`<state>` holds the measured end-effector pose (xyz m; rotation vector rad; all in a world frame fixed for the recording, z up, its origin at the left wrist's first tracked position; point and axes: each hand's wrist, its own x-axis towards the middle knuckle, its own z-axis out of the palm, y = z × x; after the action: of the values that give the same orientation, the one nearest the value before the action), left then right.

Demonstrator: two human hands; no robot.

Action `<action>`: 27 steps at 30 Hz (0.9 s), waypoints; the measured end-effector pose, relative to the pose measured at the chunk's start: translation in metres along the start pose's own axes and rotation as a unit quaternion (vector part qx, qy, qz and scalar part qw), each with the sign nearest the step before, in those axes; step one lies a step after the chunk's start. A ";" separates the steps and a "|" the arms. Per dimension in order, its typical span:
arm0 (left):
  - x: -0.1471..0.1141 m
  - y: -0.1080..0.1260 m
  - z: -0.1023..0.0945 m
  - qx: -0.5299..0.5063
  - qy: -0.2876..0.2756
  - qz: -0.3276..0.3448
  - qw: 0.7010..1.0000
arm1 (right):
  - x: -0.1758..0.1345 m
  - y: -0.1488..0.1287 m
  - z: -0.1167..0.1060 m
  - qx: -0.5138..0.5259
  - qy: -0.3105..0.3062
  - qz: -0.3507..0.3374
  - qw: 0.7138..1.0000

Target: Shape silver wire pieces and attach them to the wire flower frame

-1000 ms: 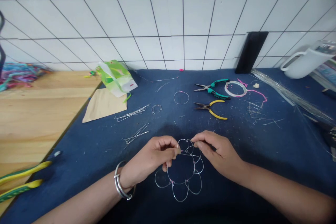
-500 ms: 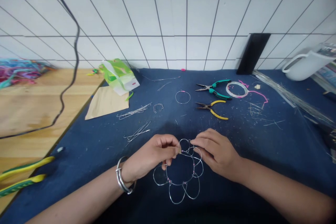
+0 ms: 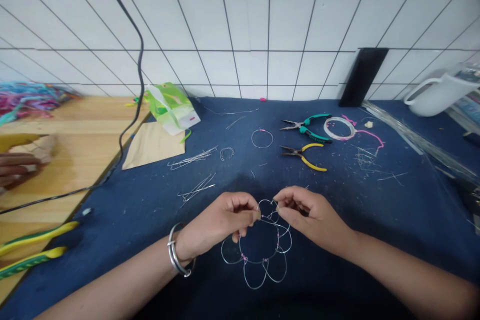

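Note:
A wire ring with petal-like loops (image 3: 255,288) and small pink beads hangs between my hands near the front of the blue cloth. My left hand (image 3: 225,217), with silver bangles on the wrist, pinches the ring's upper left side between thumb and finger. On the upper right, my right hand (image 3: 313,215) pinches a wire loop with thumb and forefinger. Part of the wire is hidden behind my fingers. Beyond my hands lie long-nose pliers with yellow handles (image 3: 313,165), pliers with teal handles (image 3: 317,135) and a plain wire hoop (image 3: 262,146).
Loose wire pieces (image 3: 197,187), a green packet (image 3: 170,105) and a white spool ring (image 3: 339,137) lie about. A white mug (image 3: 431,95) tilts at right. Yellow-green tool handles (image 3: 41,258), a black cord (image 3: 138,60) and another person's hand (image 3: 15,167) are at left.
My right hand has shifted its fingers on the loop and turned its thumb upward. The black cord has swung right. Another person's hand has come into view at left.

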<state>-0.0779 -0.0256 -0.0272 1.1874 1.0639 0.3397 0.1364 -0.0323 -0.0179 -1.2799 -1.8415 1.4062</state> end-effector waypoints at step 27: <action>-0.001 0.005 0.008 0.015 0.036 0.046 0.998 | 0.000 -0.003 0.010 0.075 0.016 0.062 0.995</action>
<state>-0.0703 -0.0286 -0.0224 1.2622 1.0826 0.4427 0.1268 -0.0369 -0.0186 -1.3503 -1.6261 1.5492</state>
